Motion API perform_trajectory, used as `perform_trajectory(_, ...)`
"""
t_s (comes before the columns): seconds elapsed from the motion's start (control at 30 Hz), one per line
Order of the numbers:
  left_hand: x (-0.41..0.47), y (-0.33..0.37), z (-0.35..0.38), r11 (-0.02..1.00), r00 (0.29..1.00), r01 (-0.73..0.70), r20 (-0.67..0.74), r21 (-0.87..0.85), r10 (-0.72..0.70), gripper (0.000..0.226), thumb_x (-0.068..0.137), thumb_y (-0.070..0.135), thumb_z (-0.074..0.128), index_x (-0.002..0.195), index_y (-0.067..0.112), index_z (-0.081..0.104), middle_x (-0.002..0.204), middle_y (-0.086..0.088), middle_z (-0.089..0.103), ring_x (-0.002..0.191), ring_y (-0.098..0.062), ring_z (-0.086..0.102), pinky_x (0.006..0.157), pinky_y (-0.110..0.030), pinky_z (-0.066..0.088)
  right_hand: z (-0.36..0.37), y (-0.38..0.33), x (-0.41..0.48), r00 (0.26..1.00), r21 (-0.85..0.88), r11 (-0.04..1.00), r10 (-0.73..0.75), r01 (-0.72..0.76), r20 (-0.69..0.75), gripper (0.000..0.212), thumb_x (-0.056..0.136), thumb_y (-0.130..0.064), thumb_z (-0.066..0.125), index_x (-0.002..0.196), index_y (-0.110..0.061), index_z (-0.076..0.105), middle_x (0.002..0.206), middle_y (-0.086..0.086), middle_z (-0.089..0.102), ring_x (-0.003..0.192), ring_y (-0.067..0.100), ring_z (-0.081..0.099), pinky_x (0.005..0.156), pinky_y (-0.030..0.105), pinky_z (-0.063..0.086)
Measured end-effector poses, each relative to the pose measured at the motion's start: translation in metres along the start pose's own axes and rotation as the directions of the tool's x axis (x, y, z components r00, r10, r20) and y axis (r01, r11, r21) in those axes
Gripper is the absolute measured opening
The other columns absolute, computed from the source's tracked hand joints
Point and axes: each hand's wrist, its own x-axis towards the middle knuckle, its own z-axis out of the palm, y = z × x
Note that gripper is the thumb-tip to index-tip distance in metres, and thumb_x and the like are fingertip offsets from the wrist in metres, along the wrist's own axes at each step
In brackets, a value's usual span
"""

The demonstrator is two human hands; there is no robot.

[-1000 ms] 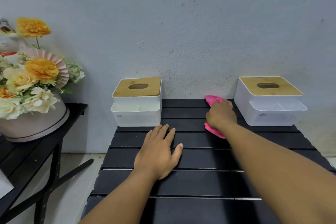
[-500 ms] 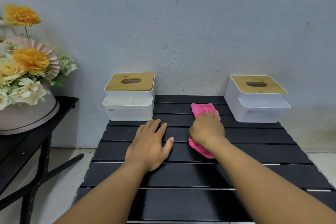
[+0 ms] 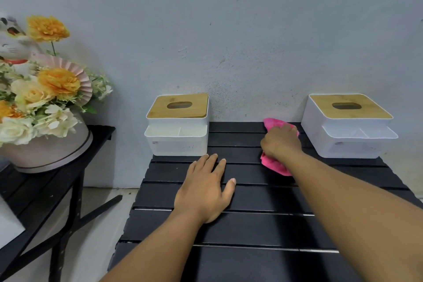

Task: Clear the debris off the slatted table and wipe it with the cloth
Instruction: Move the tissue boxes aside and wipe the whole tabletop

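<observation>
A black slatted table (image 3: 251,226) fills the lower middle of the head view. My right hand (image 3: 281,142) presses a pink cloth (image 3: 273,163) flat on the far slats, close to the wall and just left of the right tissue box. The cloth shows beyond my knuckles and under my wrist. My left hand (image 3: 206,188) lies flat on the slats with fingers spread, in front of the left tissue box, holding nothing. I see no loose debris on the slats.
Two white tissue boxes with bamboo lids stand at the table's back corners, one left (image 3: 177,125) and one right (image 3: 348,125). A grey wall rises behind. A second black table (image 3: 45,192) at the left carries a flower arrangement (image 3: 39,103) in a pink pot.
My right hand slid the cloth toward me and to the left, then pushed it back out to the far right by the wall. My left hand stayed flat in place.
</observation>
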Motion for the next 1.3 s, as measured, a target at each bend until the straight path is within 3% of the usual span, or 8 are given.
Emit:
perform_trajectory(0.23, 0.001, -0.001, 0.0, 1.0, 1.0, 0.001, 0.008, 0.021, -0.001, 0.066, 0.099, 0.058, 0.023, 0.155, 0.025, 0.021, 0.163, 0.002, 0.015, 0.149, -0.016, 0.003, 0.122, -0.037, 0.003, 0.011, -0.025, -0.029, 0.948, 0.061, 0.946, -0.318, 0.319, -0.03, 0.072, 0.078, -0.015, 0.037, 0.149, -0.029, 0.032, 0.158, 0.001, 0.021, 0.143, 0.026, 0.024, 0.103, 0.048, 0.042)
perform_trajectory(0.37, 0.001, -0.001, 0.0, 1.0, 1.0, 0.0, 0.013, 0.013, -0.001, 0.066, 0.098, 0.059, 0.024, 0.155, 0.026, 0.021, 0.163, 0.002, 0.015, 0.15, -0.016, 0.004, 0.122, -0.036, 0.003, 0.019, -0.026, -0.058, 0.963, -0.003, 0.964, -0.267, 0.267, 0.032, 0.064, 0.09, -0.021, 0.041, 0.151, -0.01, 0.025, 0.158, 0.013, 0.018, 0.146, 0.032, 0.015, 0.11, 0.045, 0.031)
perform_trajectory(0.47, 0.001, -0.002, 0.0, 1.0, 1.0, 0.002, 0.008, 0.002, -0.002, 0.066, 0.098, 0.059, 0.024, 0.155, 0.027, 0.022, 0.163, 0.003, 0.015, 0.15, -0.015, 0.004, 0.122, -0.036, 0.005, 0.008, -0.019, -0.076, 0.981, -0.113, 0.975, -0.183, 0.19, 0.063, 0.051, 0.095, -0.021, 0.042, 0.142, -0.001, 0.037, 0.145, 0.021, 0.036, 0.135, 0.038, 0.029, 0.109, 0.043, 0.031)
perform_trajectory(0.6, 0.0, -0.001, -0.001, 1.0, 1.0, -0.001, 0.003, -0.008, 0.001, 0.065, 0.099, 0.059, 0.024, 0.155, 0.026, 0.021, 0.163, 0.003, 0.015, 0.15, -0.016, 0.004, 0.122, -0.035, 0.005, -0.006, -0.003, -0.067, 0.992, -0.168, 0.98, -0.088, 0.103, 0.095, 0.028, 0.091, -0.023, 0.051, 0.116, -0.013, 0.061, 0.128, 0.019, 0.053, 0.12, 0.038, 0.045, 0.104, 0.042, 0.039)
perform_trajectory(0.77, 0.0, 0.0, -0.001, 1.0, 1.0, 0.006, 0.001, -0.008, -0.006, 0.065, 0.098, 0.059, 0.023, 0.155, 0.027, 0.02, 0.163, 0.005, 0.014, 0.149, -0.015, 0.002, 0.122, -0.036, 0.005, 0.002, 0.016, -0.021, 1.0, -0.047, 0.999, 0.008, -0.008, 0.002, 0.036, 0.081, -0.021, 0.052, 0.116, -0.012, 0.053, 0.129, 0.023, 0.051, 0.117, 0.041, 0.047, 0.087, 0.039, 0.045)
perform_trajectory(0.93, 0.0, 0.002, -0.003, 1.0, 1.0, 0.009, 0.008, 0.0, -0.009, 0.064, 0.099, 0.058, 0.024, 0.155, 0.026, 0.021, 0.163, 0.004, 0.014, 0.149, -0.016, 0.002, 0.122, -0.037, 0.006, -0.003, 0.007, -0.006, 0.988, -0.017, 0.99, -0.138, 0.138, -0.062, 0.03, 0.075, -0.005, 0.05, 0.101, -0.02, 0.054, 0.113, 0.01, 0.057, 0.098, 0.03, 0.049, 0.064, 0.032, 0.042)
perform_trajectory(1.1, 0.001, 0.0, 0.0, 1.0, 1.0, -0.003, 0.007, 0.031, 0.003, 0.065, 0.099, 0.058, 0.024, 0.155, 0.025, 0.023, 0.162, 0.002, 0.017, 0.149, -0.017, 0.005, 0.121, -0.038, 0.008, 0.013, -0.027, -0.014, 0.924, -0.061, 0.923, -0.382, 0.38, -0.017, 0.063, 0.083, -0.009, 0.048, 0.143, -0.024, 0.041, 0.149, 0.006, 0.037, 0.135, 0.028, 0.038, 0.104, 0.043, 0.043)
perform_trajectory(1.3, 0.003, -0.002, 0.003, 1.0, 1.0, -0.012, -0.004, 0.024, 0.012, 0.066, 0.097, 0.059, 0.026, 0.154, 0.025, 0.026, 0.161, 0.001, 0.021, 0.148, -0.017, 0.008, 0.121, -0.038, 0.01, 0.024, -0.022, -0.031, 0.819, 0.007, 0.819, -0.573, 0.573, 0.018, 0.055, 0.093, -0.02, 0.04, 0.145, -0.036, 0.039, 0.158, -0.017, 0.024, 0.144, 0.011, 0.026, 0.113, 0.037, 0.031)
